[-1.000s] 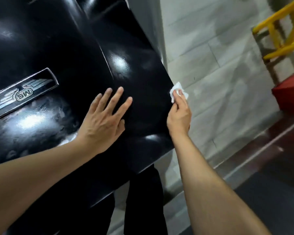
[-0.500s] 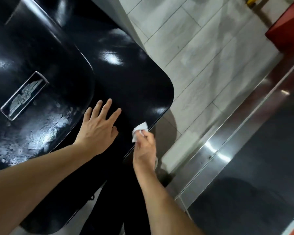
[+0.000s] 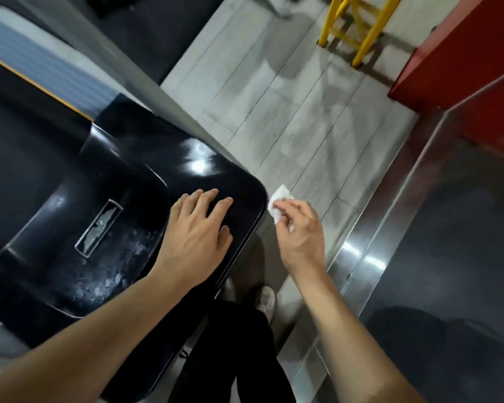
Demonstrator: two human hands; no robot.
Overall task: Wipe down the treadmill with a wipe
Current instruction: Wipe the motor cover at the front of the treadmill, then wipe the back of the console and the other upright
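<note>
The treadmill's glossy black motor cover (image 3: 128, 181) fills the left half of the view, with a silver winged badge (image 3: 99, 228) set in it and pale smears below the badge. My left hand (image 3: 197, 238) rests flat on the cover near its right rounded corner, fingers spread. My right hand (image 3: 301, 234) pinches a small crumpled white wipe (image 3: 278, 200) just off the cover's right edge, beside the corner. Whether the wipe touches the edge is unclear.
Pale floor tiles (image 3: 288, 117) lie right of the treadmill. A neighbouring machine's shiny metal rail (image 3: 370, 257) and dark belt (image 3: 454, 271) run along the right. A yellow frame (image 3: 358, 27) and a red block (image 3: 460, 50) stand at the top right. My dark trousers and shoe (image 3: 266, 298) show below.
The view swung, showing more floor. My right hand with the wipe moved up along the cover's right edge to the corner; my left hand shifted toward that corner and stays flat.
</note>
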